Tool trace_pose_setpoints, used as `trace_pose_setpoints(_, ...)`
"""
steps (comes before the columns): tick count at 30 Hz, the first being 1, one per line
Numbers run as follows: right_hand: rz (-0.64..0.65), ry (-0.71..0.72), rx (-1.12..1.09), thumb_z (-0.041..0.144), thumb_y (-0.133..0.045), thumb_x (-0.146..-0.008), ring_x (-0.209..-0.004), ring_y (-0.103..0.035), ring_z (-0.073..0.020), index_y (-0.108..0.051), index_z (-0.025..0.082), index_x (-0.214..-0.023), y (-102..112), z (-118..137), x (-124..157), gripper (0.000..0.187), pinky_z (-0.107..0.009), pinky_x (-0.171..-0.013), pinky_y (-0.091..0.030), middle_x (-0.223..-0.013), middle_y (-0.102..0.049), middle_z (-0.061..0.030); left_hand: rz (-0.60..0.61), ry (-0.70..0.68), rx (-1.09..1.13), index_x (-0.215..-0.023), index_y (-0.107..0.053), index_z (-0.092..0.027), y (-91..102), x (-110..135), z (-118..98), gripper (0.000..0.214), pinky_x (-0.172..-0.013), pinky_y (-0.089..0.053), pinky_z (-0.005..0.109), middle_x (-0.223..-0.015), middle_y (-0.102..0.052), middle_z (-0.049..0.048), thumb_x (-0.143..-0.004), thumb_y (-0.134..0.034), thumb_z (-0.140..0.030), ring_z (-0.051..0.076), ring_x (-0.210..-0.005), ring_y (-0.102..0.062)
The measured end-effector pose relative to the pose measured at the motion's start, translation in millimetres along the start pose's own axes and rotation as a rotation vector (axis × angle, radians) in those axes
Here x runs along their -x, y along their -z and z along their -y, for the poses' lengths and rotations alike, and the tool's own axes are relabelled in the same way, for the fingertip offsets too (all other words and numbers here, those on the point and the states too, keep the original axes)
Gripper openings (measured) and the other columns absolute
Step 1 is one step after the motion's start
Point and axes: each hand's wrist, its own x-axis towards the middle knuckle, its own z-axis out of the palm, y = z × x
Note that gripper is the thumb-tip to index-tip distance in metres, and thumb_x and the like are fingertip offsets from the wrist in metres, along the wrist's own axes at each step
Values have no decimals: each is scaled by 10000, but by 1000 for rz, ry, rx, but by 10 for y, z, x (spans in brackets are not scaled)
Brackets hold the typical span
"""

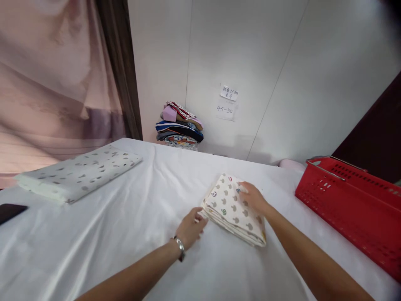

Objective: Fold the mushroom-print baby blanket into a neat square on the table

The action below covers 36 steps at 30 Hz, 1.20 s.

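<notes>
A folded cream cloth (pixel 230 202) printed with grey, red and green mushroom-like shapes lies on the white-covered table. My right hand (pixel 252 198) rests on its upper right part, fingers stretched out and slightly blurred. At the cloth's near left corner is my left hand (pixel 189 230), a metal bracelet on its wrist. Its fingers are bent, with a gap between thumb and forefinger, and the tips touch or nearly touch the folded edge. The layers of the fold show along the near side.
A larger folded white cloth (pixel 90 173) with grey spots lies at the left, beside a dark flat object (pixel 11 212). A red perforated basket (pixel 347 209) stands at the right. Folded fabrics (pixel 180 125) are stacked beyond the far table edge, near paper notes (pixel 227 102) on the wall.
</notes>
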Motion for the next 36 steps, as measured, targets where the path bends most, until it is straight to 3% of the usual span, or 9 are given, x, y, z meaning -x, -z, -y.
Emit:
trace_pose_setpoints(3, 82, 58, -37, 408, -425, -835, -1286, -284, -223, -450, 189, -1291, -242, 214, 403, 507, -379, -1057, -218, -1398, -338, -68, -157, -247, -212, -1016, -545, -195, 166, -233, -85, 291, -651, -483, 259, -983, -572, 42, -772, -494, -344, 153, -817, -572)
trace_pose_setpoints(5, 156, 145, 6, 469, -374, -858, -1314, -222, -223, -425, 207, -1311, -339, 322, 626, 525, -408, -1072, -158, -1422, -294, -58, -183, -341, -302, -1012, -558, -205, 148, -388, -118, 281, -733, -465, 273, -1039, -558, 41, -782, -490, -351, 163, -898, -553)
trace_pose_setpoints(9, 199, 224, 121, 485, -282, -896, -1342, -121, -210, -368, 232, -1346, -360, 433, 815, 524, -423, -1084, -81, -1454, -210, -31, -143, -379, -445, -985, -570, -191, -20, -600, -54, 254, -785, -429, 286, -989, -565, 46, -759, -516, -294, 171, -902, -539)
trace_pose_setpoints(13, 235, 200, 89, 482, -316, -886, -1331, -172, -219, -402, 243, -1325, -230, 321, 794, 507, -438, -1081, -123, -1435, -267, -34, -150, -370, -443, -930, -562, -193, -62, -649, 60, 203, -762, -415, 271, -940, -563, 36, -742, -514, -253, 162, -871, -534)
trace_pose_setpoints(19, -125, 0, 123, 441, -378, -852, -1306, -238, -245, -482, 165, -1260, -109, -152, 749, 504, -432, -1061, -237, -1387, -349, -90, -161, -328, -361, -856, -534, -201, -19, -634, 67, 180, -739, -401, 277, -860, -561, 15, -714, -555, -310, 162, -830, -525)
trace_pose_setpoints(24, -48, 84, 126, 431, -367, -864, -1319, -210, -220, -437, 194, -1295, -154, 104, 497, 497, -412, -1064, -239, -1410, -317, -48, -175, -360, -364, -858, -529, -201, -44, -647, 32, 226, -742, -392, 286, -870, -556, 22, -716, -565, -373, 177, -853, -510)
trace_pose_setpoints(29, 7, 163, 190, 411, -344, -875, -1334, -157, -217, -320, 196, -1365, -296, 500, -148, 535, -416, -1067, -176, -1441, -248, -59, -174, -365, -411, -851, -518, -198, -56, -647, 39, 135, -734, -384, 273, -831, -553, 15, -725, -527, -247, 161, -822, -509)
trace_pose_setpoints(32, 96, 92, 271, 426, -286, -897, -1337, -140, -223, -257, 169, -1389, -491, 518, -445, 556, -431, -1060, -135, -1447, -226, -87, -173, -325, -401, -817, -509, -197, -50, -670, 50, 101, -719, -382, 264, -809, -549, 8, -717, -517, -213, 152, -808, -512)
trace_pose_setpoints(36, 147, 80, 303, 472, -222, -909, -1342, -109, -192, -213, 176, -1403, -692, 437, -547, 576, -402, -1066, -90, -1461, -183, -71, -163, -272, -373, -776, -496, -204, -32, -709, 55, 71, -704, -381, 256, -775, -545, -5, -708, -515, -195, 144, -789, -517)
